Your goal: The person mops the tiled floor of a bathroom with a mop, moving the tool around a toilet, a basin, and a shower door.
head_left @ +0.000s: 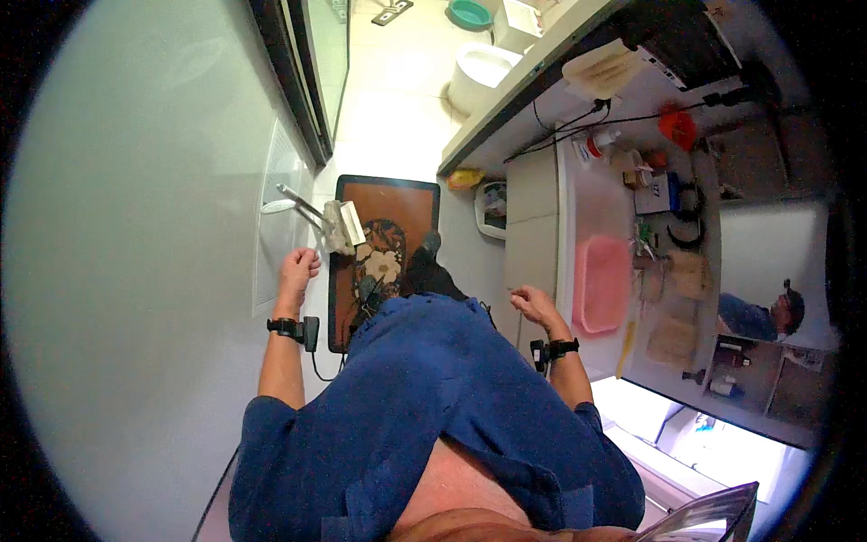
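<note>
**Left hand [300,266] just beside a handled tool [343,228], above the floor of a narrow washroom**

In the head view, a brown mat [388,194] with a black border and a flower pattern lies on the pale floor [388,108]. A smooth pale wall [153,226] rises on the left. On the right, a counter [565,226] carries a pink basin [602,285], a blue-and-white box [659,192] and assorted small items, with a mirror [772,244] beyond. A small waste bin [492,210] and a yellow packet [464,178] are near its base. At the far end are a white toilet [479,74] and a teal basin [470,14].

The handled tool is at the mat's upper left edge, its slim grey handle slanting toward the wall; the head looks blocky, grey-beige, with 1 bright white face.

The left hand's fingers curl inward; I cannot tell whether they close on anything. The right hand [537,305], near the counter, has bent fingers with a tiny bit at the tips, too small to identify, so I cannot tell their grip. Both wrists wear black straps [287,329].
</note>
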The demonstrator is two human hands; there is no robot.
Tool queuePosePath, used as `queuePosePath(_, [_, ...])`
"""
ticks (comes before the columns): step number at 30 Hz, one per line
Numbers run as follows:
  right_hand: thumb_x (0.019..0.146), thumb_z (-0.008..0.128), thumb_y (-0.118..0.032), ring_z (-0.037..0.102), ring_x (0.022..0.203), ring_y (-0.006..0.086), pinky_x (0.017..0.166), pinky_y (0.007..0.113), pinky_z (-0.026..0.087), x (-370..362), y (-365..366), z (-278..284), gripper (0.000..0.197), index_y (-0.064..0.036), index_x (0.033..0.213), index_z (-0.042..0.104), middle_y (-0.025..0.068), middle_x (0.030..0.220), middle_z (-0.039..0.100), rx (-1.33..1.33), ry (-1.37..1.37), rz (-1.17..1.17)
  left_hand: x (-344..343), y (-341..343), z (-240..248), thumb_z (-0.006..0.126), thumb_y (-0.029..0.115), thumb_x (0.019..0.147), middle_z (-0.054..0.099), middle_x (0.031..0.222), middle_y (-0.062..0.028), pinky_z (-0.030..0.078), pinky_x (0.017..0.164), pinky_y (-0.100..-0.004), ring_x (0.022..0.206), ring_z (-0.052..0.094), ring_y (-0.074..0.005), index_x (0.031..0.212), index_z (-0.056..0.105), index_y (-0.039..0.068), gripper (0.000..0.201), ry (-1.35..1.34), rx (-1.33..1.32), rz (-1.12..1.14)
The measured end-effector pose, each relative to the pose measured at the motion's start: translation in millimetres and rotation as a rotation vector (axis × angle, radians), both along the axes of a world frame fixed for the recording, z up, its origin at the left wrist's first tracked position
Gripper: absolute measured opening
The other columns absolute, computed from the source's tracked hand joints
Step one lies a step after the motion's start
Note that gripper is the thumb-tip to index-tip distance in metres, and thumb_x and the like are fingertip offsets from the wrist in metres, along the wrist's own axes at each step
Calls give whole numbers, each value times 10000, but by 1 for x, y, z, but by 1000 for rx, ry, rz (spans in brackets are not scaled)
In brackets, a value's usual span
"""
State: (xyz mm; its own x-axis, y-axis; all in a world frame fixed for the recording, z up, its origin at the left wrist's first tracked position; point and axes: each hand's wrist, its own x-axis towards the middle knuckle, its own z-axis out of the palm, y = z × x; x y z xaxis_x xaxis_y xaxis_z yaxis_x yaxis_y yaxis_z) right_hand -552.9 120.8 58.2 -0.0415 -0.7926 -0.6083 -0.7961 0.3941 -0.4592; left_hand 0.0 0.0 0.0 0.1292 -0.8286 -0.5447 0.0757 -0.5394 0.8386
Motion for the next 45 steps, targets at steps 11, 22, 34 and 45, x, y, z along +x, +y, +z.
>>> queuePosePath(11, [861, 600, -332, 648, 1005, 327, 865, 412, 496, -12, -166, -29, 413, -16, 1122, 648, 178, 1093, 675, -67, -69, 44, -44, -62, 8, 589, 222, 939, 618, 837, -22, 471, 614, -224, 720, 574, -86, 961, 615, 14, 210, -83, 104, -97])
queuePosePath(22, [862, 606, -265, 649, 970, 316, 848, 388, 501, -12, -347, 49, 361, 7, 1097, 639, 188, 1037, 675, -265, -114, 258, -103, -170, 34, 598, 228, 932, 623, 830, -22, 478, 625, -227, 728, 581, -89, 988, 617, 18, 218, -96, 143, -32])
queuePosePath(34, [870, 611, -255, 620, 1040, 347, 894, 406, 491, 15, -481, 107, 343, -8, 1105, 642, 184, 1115, 651, -260, -173, 221, -116, -369, 33, 587, 204, 929, 616, 827, -20, 478, 624, -236, 707, 567, -90, 965, 617, 24, 186, -118, 148, -151])
queuePosePath(45, [874, 595, -278, 620, 1015, 363, 897, 432, 481, 59, -679, 106, 359, -19, 1119, 637, 201, 1083, 656, -307, -140, 89, -92, -638, 1, 582, 164, 921, 611, 812, -28, 477, 570, -236, 680, 563, -104, 968, 603, 12, 160, -67, 192, -281])
